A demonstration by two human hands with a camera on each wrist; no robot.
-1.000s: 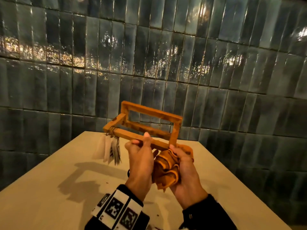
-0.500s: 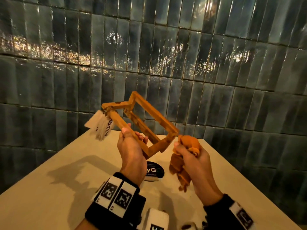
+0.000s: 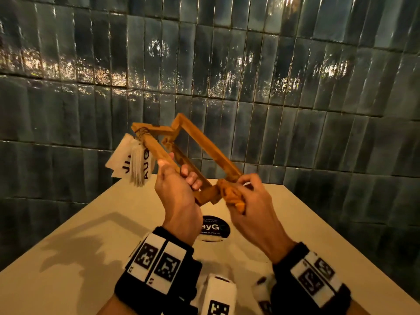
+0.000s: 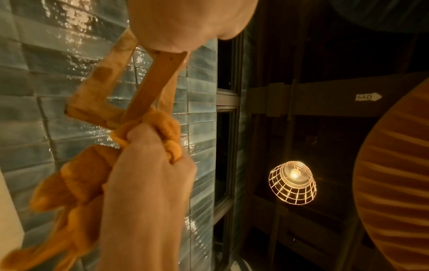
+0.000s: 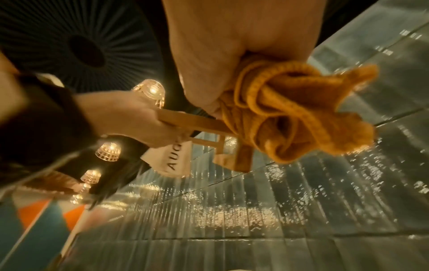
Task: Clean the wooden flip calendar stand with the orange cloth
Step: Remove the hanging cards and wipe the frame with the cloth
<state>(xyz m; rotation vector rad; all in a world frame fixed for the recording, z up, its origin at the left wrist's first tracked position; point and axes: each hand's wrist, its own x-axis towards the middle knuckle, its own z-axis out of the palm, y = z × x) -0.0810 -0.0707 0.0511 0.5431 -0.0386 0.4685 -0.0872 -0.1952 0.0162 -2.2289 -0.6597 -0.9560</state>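
The wooden flip calendar stand [image 3: 200,155] is held tilted in the air above a cream table [image 3: 91,258], in front of a glossy dark tiled wall [image 3: 295,110]. The left hand [image 3: 179,196] grips one of its lower bars, fingers curled round the wood. The right hand [image 3: 252,208] holds the bunched orange cloth [image 3: 231,196], fingers closed tight about it, and presses it against the stand's lower corner. White calendar cards [image 3: 134,164] hang from a twine-wrapped bar at the upper left end; one reads "AUG", another shows "JU". On the table under the hands lies a round black label [image 3: 216,228] with partly hidden white letters "ayG". Both wrists wear black bands [image 3: 159,273] with square black-and-white markers.
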